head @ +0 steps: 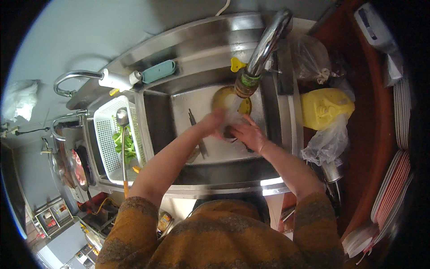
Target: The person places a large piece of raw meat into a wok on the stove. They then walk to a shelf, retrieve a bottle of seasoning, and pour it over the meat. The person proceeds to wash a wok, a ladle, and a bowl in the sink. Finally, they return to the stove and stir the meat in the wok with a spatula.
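Observation:
My left hand (213, 121) and my right hand (250, 135) are together inside a stainless steel sink basin (183, 97). Water runs onto them from a chrome faucet (267, 43). Between the hands is a small bowl-like vessel (225, 133) with a dark inside, partly covered and blurred. The fingers of my right hand curl over its edge. My left hand is at the vessel's left side, too blurred to show its grip. Behind them a round yellowish dish (220, 95) lies on the basin floor. Thin dark sticks, apparently chopsticks (191, 117), lie left of the hands.
A white perforated basket (104, 144) with green leaves (127, 144) and a long-handled ladle (123, 117) sits at left. A teal tray (159, 71) rests on the back ledge. At right stand a yellow jug (327, 107), plastic bags (327, 141) and stacked plates (391, 188).

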Demonstrator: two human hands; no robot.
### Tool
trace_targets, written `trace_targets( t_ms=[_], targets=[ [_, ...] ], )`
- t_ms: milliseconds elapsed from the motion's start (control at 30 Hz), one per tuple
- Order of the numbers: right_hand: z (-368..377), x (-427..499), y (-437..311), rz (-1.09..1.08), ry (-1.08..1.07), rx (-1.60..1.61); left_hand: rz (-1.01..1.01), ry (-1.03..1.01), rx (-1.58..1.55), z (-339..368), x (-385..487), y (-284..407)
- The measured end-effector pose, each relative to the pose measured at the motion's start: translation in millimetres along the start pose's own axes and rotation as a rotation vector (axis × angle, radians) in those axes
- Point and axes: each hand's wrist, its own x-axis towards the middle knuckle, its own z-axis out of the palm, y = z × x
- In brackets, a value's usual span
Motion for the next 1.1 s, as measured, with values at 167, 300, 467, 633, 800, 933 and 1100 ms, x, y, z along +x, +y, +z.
trace_targets(
  t_ms=[167, 300, 467, 633, 800, 933, 1100],
  targets=[
    [0.8, 16.1, -24.3, 0.349, 0.014, 0.192, 0.234, -0.009, -0.033, -13.8, 29.0, -29.8],
    [-13.3, 39.5, -57.6, 0.924, -0.11, 0.612, 0.265, 0.186, -0.203, 22.4, 39.8, -43.5],
    [0.0, 12.3, -19.8, 0.29, 0.08, 0.215, 0.168, 0.065, -0.101, 3.6, 41.3, -43.7],
    [-9.1, 5.7, 2.3, 0.105, -0.102, 0.107, -0.033, 0.014, -0.005, 2.8, 15.0, 0.8],
    [-38.5, 27.0, -33.5, 0.629, -0.13, 0.958, -0.073, 0.091, -0.736, 15.0, 17.4, -18.6],
    [-59.1, 36.4, -30.7, 1.025, 0.067, 1.484, -0.053, -0.238, -1.011, 20.1, -2.0, -44.1],
    [-7.5, 22.0, -17.6, 1.571, 0.51, 1.659, 0.123, -0.233, -0.966, 34.5, -56.6, -36.9]
  ],
)
